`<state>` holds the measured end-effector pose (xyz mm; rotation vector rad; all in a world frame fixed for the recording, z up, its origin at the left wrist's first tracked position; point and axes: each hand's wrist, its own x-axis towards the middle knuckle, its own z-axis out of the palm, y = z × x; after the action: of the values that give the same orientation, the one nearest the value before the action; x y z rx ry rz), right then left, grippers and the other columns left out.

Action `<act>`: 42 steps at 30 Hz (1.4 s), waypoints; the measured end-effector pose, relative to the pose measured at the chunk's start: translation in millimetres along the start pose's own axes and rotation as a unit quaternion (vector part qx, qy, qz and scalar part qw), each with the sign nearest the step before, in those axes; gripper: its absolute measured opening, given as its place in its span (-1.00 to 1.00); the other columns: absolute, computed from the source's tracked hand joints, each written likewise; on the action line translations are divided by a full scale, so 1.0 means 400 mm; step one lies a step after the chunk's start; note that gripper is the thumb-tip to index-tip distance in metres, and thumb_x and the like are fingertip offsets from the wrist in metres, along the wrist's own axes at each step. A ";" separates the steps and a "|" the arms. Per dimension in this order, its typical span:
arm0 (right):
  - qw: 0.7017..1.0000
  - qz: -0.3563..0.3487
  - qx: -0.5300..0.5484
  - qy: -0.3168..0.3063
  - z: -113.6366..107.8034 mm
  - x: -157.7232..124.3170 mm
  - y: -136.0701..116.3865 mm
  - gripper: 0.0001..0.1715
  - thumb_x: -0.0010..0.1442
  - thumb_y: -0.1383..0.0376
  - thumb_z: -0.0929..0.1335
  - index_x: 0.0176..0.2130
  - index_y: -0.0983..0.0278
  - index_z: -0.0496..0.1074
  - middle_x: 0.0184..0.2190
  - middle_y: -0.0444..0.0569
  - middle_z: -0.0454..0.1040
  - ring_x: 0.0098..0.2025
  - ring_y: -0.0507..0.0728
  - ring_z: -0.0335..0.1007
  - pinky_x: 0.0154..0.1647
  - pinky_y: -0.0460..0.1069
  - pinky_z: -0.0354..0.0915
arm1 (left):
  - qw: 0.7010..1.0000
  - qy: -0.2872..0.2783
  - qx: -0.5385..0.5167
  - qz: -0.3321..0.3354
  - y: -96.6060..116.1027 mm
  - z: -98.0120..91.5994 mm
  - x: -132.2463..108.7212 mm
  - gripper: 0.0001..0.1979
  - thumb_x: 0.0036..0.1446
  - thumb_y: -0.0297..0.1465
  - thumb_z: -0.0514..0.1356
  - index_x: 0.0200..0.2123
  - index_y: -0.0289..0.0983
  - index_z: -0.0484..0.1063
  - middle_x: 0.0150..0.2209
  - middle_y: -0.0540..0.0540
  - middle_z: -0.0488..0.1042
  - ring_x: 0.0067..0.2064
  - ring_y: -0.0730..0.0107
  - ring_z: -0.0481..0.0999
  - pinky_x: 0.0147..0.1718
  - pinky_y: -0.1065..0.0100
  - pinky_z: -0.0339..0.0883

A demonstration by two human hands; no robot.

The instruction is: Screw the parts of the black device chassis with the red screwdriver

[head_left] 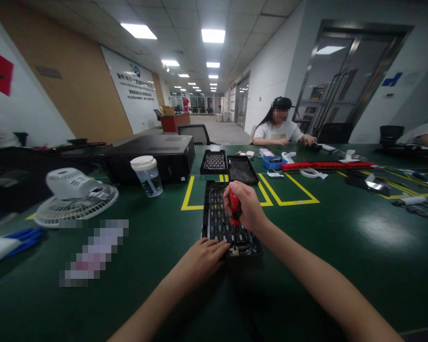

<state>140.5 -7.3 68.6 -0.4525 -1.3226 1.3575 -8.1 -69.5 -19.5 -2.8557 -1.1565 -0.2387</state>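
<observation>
My right hand (248, 205) is closed in a fist around the red handle of a screwdriver (234, 214). The tool stands upright, its dark shaft reaching down to a small pale part (235, 251) at the near end of a black tray-like case (206, 216). Rows of dark rounded pieces fill this case. My left hand (207, 255) lies on the case's near left corner, fingers stretched out and close to the screwdriver's tip. What exactly the tip touches is too small to tell.
Behind the case lie a second filled black case (215, 162) and a flat black lid-like tray (241, 169). A lidded water cup (150, 176), a large black box (153, 154) and a white fan (74, 190) are left. A blue bin (273, 164) and a co-worker (280, 128) are beyond.
</observation>
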 end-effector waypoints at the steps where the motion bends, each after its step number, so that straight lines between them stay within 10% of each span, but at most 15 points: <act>1: 1.000 -0.006 -0.006 0.003 0.003 -0.001 0.001 -0.70 0.16 0.18 0.25 -0.50 0.32 0.28 -0.69 -0.22 0.25 -0.74 -0.09 0.10 -0.74 -0.18 0.03 | 1.000 -0.002 0.000 0.000 0.000 0.000 0.000 -0.56 0.14 -0.42 0.08 0.11 -0.22 0.16 0.09 -0.10 0.35 0.03 0.24 0.39 -0.01 0.17 0.22; 42: 0.978 -0.068 -0.060 0.186 0.038 -0.024 0.010 -0.68 0.12 0.09 0.29 -0.48 0.29 0.27 -0.64 -0.22 0.21 -0.67 -0.09 0.08 -0.69 -0.17 0.06 | 1.000 0.006 -0.011 0.003 -0.003 0.006 0.001 -0.58 0.16 -0.43 0.03 0.12 -0.20 0.15 0.08 -0.09 0.35 0.02 0.27 0.40 -0.01 0.19 0.21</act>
<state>128.7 -21.3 65.7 -0.6524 -1.1065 1.0236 -8.2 -68.0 -21.8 -2.8723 -1.1491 -0.2682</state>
